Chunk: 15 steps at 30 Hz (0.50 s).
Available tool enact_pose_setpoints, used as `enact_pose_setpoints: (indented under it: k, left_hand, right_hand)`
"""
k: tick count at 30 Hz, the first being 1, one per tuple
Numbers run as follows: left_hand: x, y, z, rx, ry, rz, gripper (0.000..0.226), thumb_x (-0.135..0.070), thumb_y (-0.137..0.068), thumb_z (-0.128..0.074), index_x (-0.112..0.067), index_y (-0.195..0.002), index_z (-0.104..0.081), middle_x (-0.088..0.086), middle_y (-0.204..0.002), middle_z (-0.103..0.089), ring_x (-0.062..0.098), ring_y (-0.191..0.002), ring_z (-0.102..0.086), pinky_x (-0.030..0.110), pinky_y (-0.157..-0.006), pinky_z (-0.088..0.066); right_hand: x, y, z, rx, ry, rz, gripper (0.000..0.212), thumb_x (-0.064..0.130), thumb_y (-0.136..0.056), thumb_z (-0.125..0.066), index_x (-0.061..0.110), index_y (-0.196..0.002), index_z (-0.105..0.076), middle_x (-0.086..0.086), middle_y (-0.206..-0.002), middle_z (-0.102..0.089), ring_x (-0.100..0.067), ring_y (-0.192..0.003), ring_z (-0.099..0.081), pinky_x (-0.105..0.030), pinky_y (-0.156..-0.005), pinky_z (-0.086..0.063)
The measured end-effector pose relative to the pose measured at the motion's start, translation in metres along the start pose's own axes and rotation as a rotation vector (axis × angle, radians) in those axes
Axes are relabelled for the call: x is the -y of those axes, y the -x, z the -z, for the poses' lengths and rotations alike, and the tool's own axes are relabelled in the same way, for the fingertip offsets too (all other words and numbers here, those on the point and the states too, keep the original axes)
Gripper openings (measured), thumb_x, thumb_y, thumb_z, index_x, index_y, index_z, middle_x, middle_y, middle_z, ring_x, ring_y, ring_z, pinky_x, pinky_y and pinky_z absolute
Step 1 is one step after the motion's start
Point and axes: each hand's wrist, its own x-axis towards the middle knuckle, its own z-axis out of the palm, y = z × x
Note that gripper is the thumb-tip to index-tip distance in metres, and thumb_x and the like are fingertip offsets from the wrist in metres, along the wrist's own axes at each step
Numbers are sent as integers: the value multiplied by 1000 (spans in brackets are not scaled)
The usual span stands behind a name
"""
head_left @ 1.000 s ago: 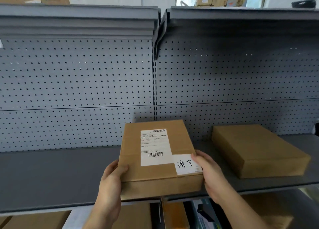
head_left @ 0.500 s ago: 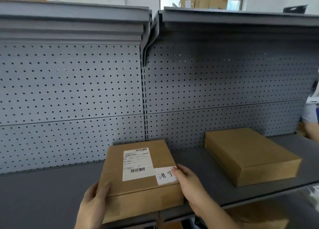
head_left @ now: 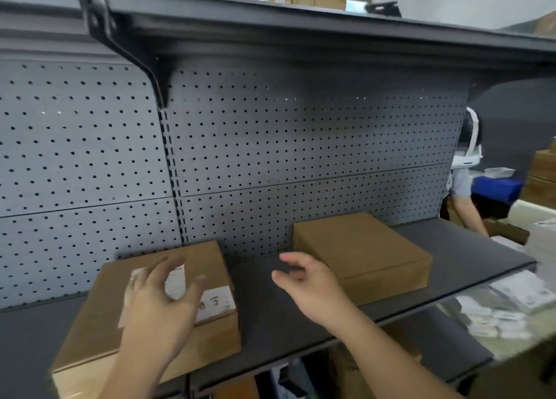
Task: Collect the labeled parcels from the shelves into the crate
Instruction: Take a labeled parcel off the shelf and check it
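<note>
Left hand (head_left: 159,305): spread out over the top of the labeled parcel (head_left: 99,317), fingers (head_left: 167,264) straight-ish and fanned, not wrapped round anything. It's pretty blurry, so can't tell if the palm actually touches the cardboard.
Right hand (head_left: 307,284): also loose and holding nothing, fingers (head_left: 293,258) a bit bent. It's over the bare strip of shelf (head_left: 264,314) between the two boxes, clear of both.
Labeled parcel: flat brown box lying label-up on the shelf, right at the front edge toward the left end. There's a white shipping label (head_left: 176,281) half hidden under the left hand, and a smaller white sticker (head_left: 218,304) with handwriting by its right edge.
Plain box (head_left: 361,248): same kind of brown carton with no label showing, further right and back, its rear corner up against the pegboard (head_left: 301,143).
Off the right end: another person's arm (head_left: 467,215) plus a pile of small white packets (head_left: 505,311) lower down.
</note>
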Motion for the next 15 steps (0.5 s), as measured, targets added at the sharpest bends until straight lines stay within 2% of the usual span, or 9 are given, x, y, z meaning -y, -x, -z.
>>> enact_pose_setpoints:
  k: [3,6,8,12,15]
  left_hand:
    - [-30,5,-41,81,-20,-105,42,-37,-87,-74,-28,-126,-64,-2,-129,-55,25,-131,-45,39,-108,-38]
    - [-64,16,-89,182,-31,-197,43,-36,-87,-76,-32,-128,-62,-14,-119,-48,14,-121,-50,25,-99,-38]
    - [-84,22,-123,245,-37,-231,46,-39,-88,-75,-33,-131,-60,-18,-122,-45,8,-122,-48,20,-101,-35]
    - [-113,30,-176,287,-34,-172,49,-46,-91,-69,-34,-137,-56,-15,-132,-44,10,-131,-44,23,-106,-34]
    - [-125,35,-202,303,-38,-109,56,-46,-91,-70,-30,-142,-53,-8,-140,-47,14,-136,-43,27,-110,-35]
  right_hand:
    - [-13,-4,49,3,136,74,43,49,-94,-67,42,-135,-57,18,-132,-55,1,-120,-50,-21,-93,-42]
    - [-34,-14,100,12,280,135,44,50,-94,-65,42,-137,-56,16,-139,-50,-5,-129,-47,-21,-101,-36]
    - [-47,-22,131,14,348,171,45,48,-95,-65,41,-138,-56,18,-142,-47,-4,-132,-45,-21,-104,-34]
    - [-79,-40,183,7,437,206,43,46,-95,-66,38,-136,-57,16,-147,-45,-6,-134,-44,-24,-111,-34]
    - [-108,-52,216,-24,490,177,46,49,-94,-66,39,-137,-56,13,-153,-39,-11,-141,-39,-37,-121,-30]
